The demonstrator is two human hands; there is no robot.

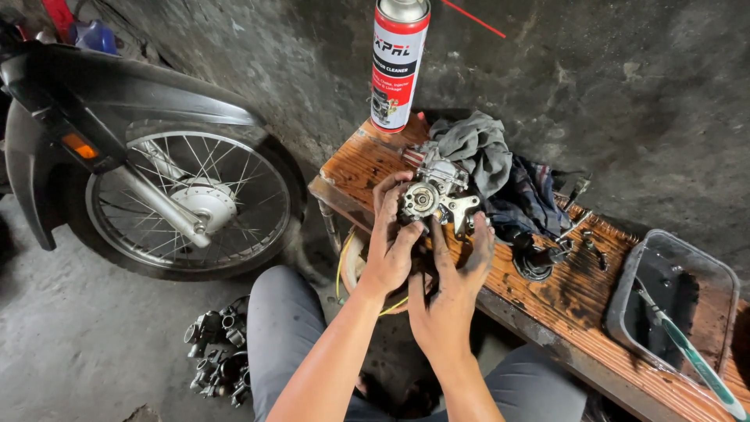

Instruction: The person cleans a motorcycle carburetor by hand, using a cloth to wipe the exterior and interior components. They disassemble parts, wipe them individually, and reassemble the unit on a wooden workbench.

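1. Partly hidden, the metal carburetor [434, 194] sits above the wooden bench [547, 301] – the left hand [388, 250] wraps its near side, the oily right hand [449, 301] grips beneath.
2. Behind it lie grey rags [478, 152] and a spray can [398, 62], cut off on top.
3. A toothbrush [695, 359] rests in the black tray [723, 281] – its contents are unclear.

Carburettor [434, 195] on bench [562, 305], spray can [398, 62] behind, rags [492, 168] beside it, tray [707, 270] rightward, motorcycle wheel [191, 203] left.
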